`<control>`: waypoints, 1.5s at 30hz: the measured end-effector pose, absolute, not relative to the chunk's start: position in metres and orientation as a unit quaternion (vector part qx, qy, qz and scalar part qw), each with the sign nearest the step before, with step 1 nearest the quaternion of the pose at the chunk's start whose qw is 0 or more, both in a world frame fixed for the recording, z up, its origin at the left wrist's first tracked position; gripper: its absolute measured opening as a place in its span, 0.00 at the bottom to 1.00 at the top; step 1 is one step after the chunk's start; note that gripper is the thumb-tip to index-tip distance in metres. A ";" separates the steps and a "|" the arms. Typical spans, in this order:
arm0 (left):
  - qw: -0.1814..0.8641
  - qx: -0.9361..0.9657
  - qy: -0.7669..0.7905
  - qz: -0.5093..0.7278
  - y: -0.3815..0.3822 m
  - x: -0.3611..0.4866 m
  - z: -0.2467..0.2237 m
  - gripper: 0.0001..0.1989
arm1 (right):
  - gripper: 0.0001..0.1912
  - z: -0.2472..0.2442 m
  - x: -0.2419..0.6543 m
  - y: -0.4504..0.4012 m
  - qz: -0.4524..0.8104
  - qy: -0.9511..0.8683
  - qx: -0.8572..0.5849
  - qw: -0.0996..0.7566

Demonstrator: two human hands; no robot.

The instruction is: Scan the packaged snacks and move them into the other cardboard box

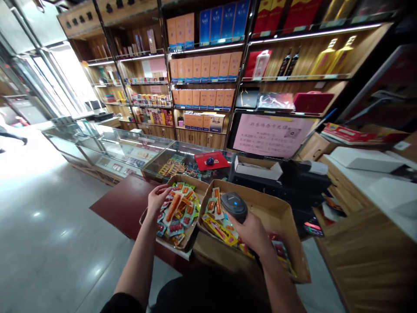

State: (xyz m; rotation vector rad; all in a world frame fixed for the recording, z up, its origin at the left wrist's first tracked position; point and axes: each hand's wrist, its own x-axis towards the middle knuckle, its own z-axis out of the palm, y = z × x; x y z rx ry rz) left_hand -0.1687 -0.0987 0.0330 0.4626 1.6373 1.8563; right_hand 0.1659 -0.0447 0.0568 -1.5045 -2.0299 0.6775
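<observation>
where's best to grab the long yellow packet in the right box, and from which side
Probably pinch the long yellow packet across its middle by the long edges, coming from above left. It lies slantwise and is narrow across; the walls of the right box hinder a low approach, and the right hand holding the scanner crowds the other side.

At lower centre, two cardboard trays [276, 208], one left hand [157, 200], one right hand [251, 230] and one scanner [233, 206] were counted; at upper right, two dark bottles [284, 64] and two yellow bottles [323, 60].
</observation>
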 end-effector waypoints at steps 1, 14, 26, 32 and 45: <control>0.319 0.185 0.616 0.696 -0.092 -0.167 0.034 0.20 | 0.20 0.058 0.164 -0.044 0.250 -0.748 -0.557 0.260; 0.488 0.434 0.577 0.490 0.029 -0.048 0.015 0.13 | 0.19 0.049 0.196 -0.057 0.191 -0.656 -0.658 0.318; 0.449 0.446 0.664 0.398 0.065 0.000 -0.013 0.26 | 0.19 0.049 0.236 -0.091 0.156 -0.572 -0.728 0.346; 0.461 0.455 0.644 0.406 0.070 0.012 -0.015 0.23 | 0.21 0.053 0.249 -0.099 0.173 -0.572 -0.722 0.348; 0.675 0.183 0.413 0.584 0.064 0.053 0.025 0.14 | 0.16 0.063 0.273 -0.110 0.213 -0.595 -0.690 0.354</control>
